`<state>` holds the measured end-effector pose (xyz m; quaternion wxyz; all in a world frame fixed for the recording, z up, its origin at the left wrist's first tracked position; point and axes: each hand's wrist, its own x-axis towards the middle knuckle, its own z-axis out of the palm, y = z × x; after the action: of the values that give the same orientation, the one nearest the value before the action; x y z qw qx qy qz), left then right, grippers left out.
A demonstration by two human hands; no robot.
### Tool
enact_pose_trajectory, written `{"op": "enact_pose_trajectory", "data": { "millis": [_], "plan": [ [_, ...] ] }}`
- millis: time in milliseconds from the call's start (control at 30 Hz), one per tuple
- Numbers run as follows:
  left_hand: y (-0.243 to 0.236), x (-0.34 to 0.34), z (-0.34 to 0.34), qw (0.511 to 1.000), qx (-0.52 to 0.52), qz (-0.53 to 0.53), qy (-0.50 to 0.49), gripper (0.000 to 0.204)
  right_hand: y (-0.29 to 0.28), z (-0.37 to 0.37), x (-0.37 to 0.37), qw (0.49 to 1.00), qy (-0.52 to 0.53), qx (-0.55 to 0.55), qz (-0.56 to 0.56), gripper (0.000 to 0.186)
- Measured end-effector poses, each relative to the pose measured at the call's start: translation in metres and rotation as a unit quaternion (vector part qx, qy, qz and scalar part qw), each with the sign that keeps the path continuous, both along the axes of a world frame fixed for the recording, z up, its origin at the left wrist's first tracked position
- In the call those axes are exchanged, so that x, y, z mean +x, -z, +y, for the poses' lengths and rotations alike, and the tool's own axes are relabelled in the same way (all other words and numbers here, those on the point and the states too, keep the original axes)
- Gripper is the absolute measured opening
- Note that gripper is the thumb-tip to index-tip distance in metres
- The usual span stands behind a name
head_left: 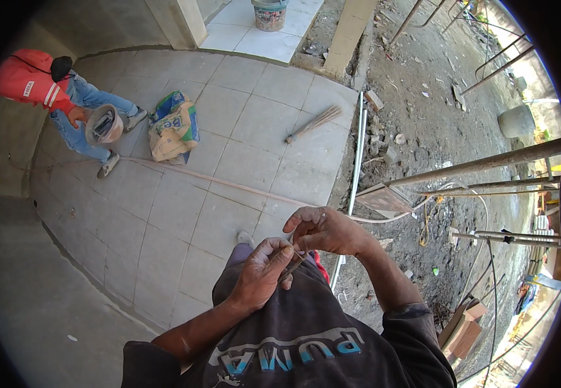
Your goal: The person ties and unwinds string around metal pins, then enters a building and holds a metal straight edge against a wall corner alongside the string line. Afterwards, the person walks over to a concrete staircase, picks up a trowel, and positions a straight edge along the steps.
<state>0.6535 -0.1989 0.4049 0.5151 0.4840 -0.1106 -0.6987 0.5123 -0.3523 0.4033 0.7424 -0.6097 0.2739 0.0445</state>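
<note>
My left hand [262, 275] is closed in front of my dark shirt, thumb and fingers pinching a thin, brownish strand-like piece [301, 257]. What kind of strand it is, I cannot make out. Just above and to the right, my right hand [335, 231] has its fingers bent, with the tips drawn together close to the left thumb. Whatever those tips grip is too small to name. Both hands look dusty with pale powder.
A co-worker in a red top [38, 81] holds a bucket [105, 124] at the left. On the tiled floor [229, 158] lie a crumpled sack [174, 129], a stick broom [313, 123] and a hose [209, 178]. Pipes [359, 155], rubble and wooden poles [481, 161] are at the right.
</note>
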Motion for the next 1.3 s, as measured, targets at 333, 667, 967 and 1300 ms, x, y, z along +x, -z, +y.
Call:
{"op": "enact_pose_trajectory", "data": {
  "millis": [333,667,967,1300],
  "plan": [
    [0.005,-0.006,0.008,0.998,-0.005,-0.055,0.024,0.022,-0.022,0.003,-0.005,0.998,-0.031,-0.044,0.043,0.036],
    [0.000,-0.010,0.009,0.997,0.018,-0.059,0.035,0.024,-0.029,-0.003,-0.005,0.993,-0.073,-0.025,0.085,0.031],
    [0.013,-0.010,0.017,0.998,0.029,-0.056,-0.017,0.024,-0.039,0.034,-0.012,0.965,-0.057,-0.242,0.078,0.029],
    [0.025,-0.007,0.015,0.992,0.014,-0.117,-0.052,0.021,-0.021,0.063,-0.009,0.934,0.032,-0.357,0.019,0.018]
  ]
}}
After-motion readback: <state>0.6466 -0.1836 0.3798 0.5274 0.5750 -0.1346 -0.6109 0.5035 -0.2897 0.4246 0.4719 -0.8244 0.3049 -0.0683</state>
